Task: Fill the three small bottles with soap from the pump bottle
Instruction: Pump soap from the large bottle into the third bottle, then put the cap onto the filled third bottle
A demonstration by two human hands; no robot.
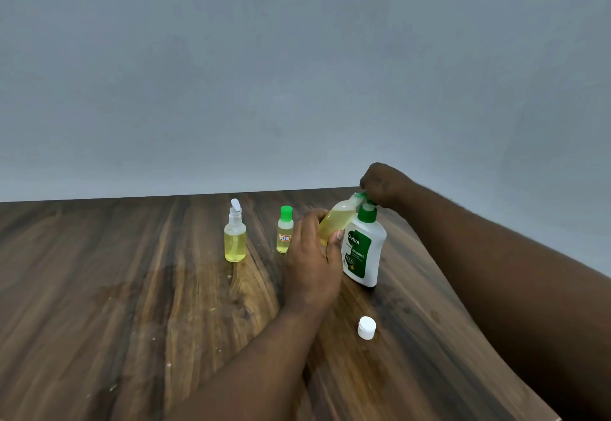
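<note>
Yellow soap is part-filling a small clear plastic bottle point(335, 222), which the left hand point(310, 255) is gripping with curled fingers, tilting its open neck up to the nozzle of the white plastic pump bottle point(363, 255). The right hand point(383, 186) is curling its fingers over the green pump head point(367, 210). A clear flip-top bottle point(235, 238) and a green-capped labelled bottle point(284, 233) are standing upright to the left on the dark wooden table point(132, 288). A white screw cap point(366, 327) is lying nearer the person.
</note>
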